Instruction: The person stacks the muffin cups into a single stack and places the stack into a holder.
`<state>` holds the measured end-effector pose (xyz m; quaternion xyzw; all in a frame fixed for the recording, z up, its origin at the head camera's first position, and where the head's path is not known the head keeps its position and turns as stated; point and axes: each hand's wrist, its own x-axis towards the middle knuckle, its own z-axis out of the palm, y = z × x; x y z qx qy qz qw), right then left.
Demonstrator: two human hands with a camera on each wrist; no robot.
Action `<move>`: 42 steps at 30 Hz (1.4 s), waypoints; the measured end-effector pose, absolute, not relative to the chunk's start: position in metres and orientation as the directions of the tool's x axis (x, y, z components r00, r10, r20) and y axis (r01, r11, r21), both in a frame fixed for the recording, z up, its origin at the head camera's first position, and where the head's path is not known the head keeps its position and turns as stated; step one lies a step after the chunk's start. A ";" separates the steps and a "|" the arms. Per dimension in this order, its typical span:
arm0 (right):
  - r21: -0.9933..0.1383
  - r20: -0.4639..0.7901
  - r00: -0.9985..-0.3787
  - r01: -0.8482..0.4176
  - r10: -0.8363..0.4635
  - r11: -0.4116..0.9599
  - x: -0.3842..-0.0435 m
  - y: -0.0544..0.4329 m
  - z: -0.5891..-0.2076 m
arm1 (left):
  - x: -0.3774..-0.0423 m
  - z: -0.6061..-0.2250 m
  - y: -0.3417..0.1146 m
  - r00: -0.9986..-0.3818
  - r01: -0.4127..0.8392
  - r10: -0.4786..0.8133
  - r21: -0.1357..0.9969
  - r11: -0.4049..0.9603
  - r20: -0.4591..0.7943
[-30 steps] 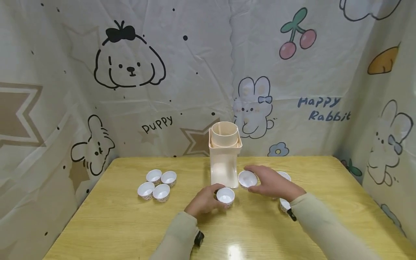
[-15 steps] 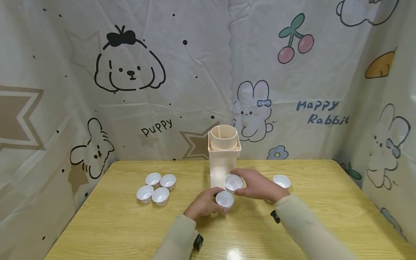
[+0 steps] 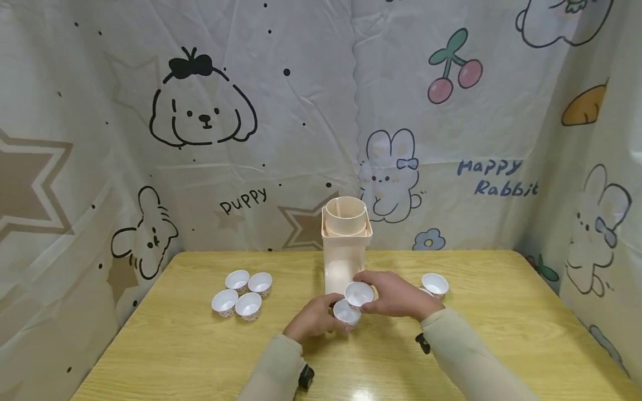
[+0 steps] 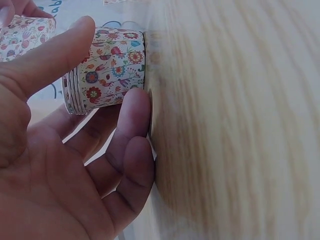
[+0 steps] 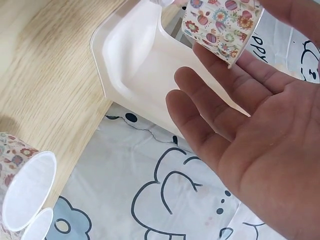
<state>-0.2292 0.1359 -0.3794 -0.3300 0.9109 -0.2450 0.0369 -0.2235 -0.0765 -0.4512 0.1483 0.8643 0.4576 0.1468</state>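
Right hand [image 3: 398, 295], pinching a paper cup [image 3: 359, 294], has come leftward to the cup stack [image 3: 346, 316] that the left hand [image 3: 312, 318] grips on the table [image 3: 160, 345], bringing them close, apparently not yet nested.

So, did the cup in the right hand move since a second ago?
Yes, left. The cup in the right hand was right of the beige stand; now it's partly in front of its base.
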 end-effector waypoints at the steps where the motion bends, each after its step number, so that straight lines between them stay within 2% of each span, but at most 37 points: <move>1: -0.471 0.095 -0.778 -0.585 -0.621 0.660 -0.229 0.135 -0.380 | -0.223 -0.452 -0.077 -0.915 0.118 0.386 0.835 0.538 -0.120; 22: -0.472 0.079 -0.762 -0.596 -0.643 0.649 -0.233 0.130 -0.387 | -0.222 -0.449 -0.077 -0.916 0.032 0.360 0.863 0.504 -0.177; 28: -0.493 0.052 -0.781 -0.562 -0.623 0.664 -0.233 0.127 -0.386 | -0.221 -0.452 -0.077 -0.919 0.029 0.355 0.869 0.494 -0.172; 42: -0.518 0.038 -0.765 -0.566 -0.643 0.641 -0.233 0.124 -0.392 | -0.222 -0.453 -0.075 -0.921 0.031 0.355 0.880 0.474 -0.159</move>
